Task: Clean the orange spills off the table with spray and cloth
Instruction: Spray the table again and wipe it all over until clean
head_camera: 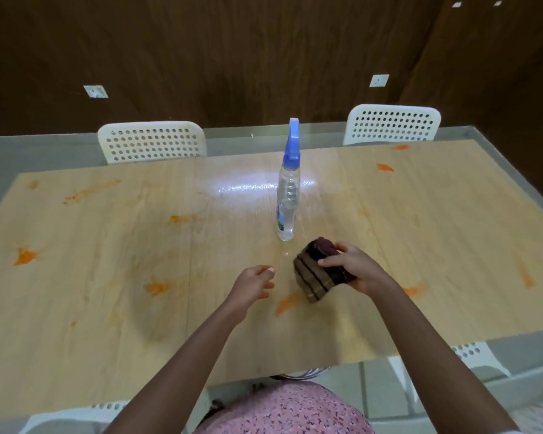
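Note:
A clear spray bottle point(287, 189) with a blue trigger head stands upright near the middle of the wooden table point(107, 308). My right hand point(355, 269) grips a folded brown striped cloth point(318, 277) just above the tabletop, in front and to the right of the bottle. My left hand point(253, 285) hovers empty to the left of the cloth, fingers loosely curled and apart. Several orange spills mark the table: one point(287, 302) just below the cloth, another point(414, 289) beside my right wrist, and another point(156, 288) to the left.
More orange smears lie at the far left point(25, 256), back left point(88, 192) and back right point(384, 167). Two white perforated chairs point(152, 142) point(392, 123) stand at the far edge. Another white chair point(470, 355) sits at the near right. A brown wall rises behind.

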